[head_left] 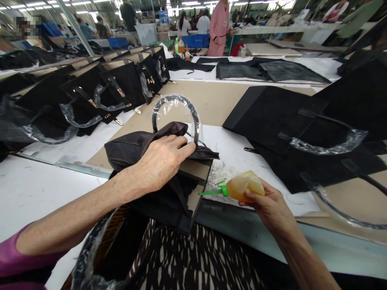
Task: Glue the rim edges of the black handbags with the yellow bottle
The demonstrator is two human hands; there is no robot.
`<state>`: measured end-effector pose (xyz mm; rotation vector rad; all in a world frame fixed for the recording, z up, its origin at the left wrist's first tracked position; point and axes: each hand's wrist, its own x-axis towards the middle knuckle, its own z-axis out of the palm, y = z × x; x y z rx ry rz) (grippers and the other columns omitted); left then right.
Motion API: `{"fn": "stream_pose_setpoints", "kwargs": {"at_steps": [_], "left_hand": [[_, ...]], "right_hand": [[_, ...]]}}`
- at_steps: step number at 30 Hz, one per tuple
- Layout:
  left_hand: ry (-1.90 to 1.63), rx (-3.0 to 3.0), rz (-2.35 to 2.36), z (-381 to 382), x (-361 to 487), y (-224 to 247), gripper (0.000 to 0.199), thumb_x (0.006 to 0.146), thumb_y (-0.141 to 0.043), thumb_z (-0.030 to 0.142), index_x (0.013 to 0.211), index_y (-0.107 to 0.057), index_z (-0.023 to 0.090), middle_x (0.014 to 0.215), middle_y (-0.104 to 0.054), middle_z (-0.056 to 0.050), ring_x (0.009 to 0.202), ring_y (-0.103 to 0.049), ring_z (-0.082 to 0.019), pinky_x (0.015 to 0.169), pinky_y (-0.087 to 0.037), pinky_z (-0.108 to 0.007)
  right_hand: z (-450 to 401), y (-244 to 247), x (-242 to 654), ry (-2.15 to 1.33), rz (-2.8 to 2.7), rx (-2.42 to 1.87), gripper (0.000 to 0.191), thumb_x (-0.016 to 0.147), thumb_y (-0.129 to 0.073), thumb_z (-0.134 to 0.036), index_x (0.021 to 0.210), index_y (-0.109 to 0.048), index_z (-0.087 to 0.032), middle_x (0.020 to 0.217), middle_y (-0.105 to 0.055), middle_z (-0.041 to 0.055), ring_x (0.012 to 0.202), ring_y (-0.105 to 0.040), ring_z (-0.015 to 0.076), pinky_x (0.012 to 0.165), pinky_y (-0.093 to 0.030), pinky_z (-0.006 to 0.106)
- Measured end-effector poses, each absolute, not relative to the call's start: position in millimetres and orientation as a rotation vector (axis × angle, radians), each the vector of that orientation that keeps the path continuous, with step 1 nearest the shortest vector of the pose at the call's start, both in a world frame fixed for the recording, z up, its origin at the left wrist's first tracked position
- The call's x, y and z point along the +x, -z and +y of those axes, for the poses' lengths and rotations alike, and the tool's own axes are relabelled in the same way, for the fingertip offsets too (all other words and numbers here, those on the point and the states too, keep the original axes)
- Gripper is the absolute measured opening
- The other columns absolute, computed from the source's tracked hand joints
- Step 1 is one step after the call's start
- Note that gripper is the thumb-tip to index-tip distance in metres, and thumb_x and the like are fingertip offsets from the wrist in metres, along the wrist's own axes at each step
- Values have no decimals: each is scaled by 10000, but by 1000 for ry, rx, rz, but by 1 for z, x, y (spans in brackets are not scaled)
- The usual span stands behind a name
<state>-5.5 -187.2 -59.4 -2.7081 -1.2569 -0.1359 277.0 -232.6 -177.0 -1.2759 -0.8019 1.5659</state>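
Observation:
My left hand is closed on the dark lining at the top of a black handbag, which lies at the table's front edge over my lap. The bag's handle, wrapped in clear plastic, arches up behind my fingers. In my right hand is a soft squeeze bottle of amber liquid, tilted onto its side. Its thin green nozzle points left, with the tip at the bag's edge, where bare tan board shows. Whether the tip touches the board I cannot tell.
Several black handbags stand in rows on the left. More black bag pieces with wrapped handles lie on the right. Farther back are flat dark panels and bottles. A person in pink stands beyond the table.

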Motion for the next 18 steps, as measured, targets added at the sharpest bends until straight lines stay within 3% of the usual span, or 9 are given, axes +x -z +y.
{"fn": "stream_pose_setpoints", "kwargs": {"at_steps": [5,18], "left_hand": [[119,-2705,-1269,-187,-4,58,353,850,-359,12,1103,-587,105,1023,-635,-109,939,-606,-235,814,-526,-382],[77,-2684,-1312,-189,-1,56,374,825,-376,-5,1111,-587,109,1022,-633,-99,946,-601,-230,833,-519,-372]], "right_hand": [[-243,163,272,-1570,-763,-1295,400,559,-869,-305,916,-729,-192,877,-701,70,733,-654,238,494,-562,264],[-271,138,262,-1659,-856,-1129,232,660,-806,-282,857,-731,-187,788,-665,51,634,-593,166,490,-518,206]]}}
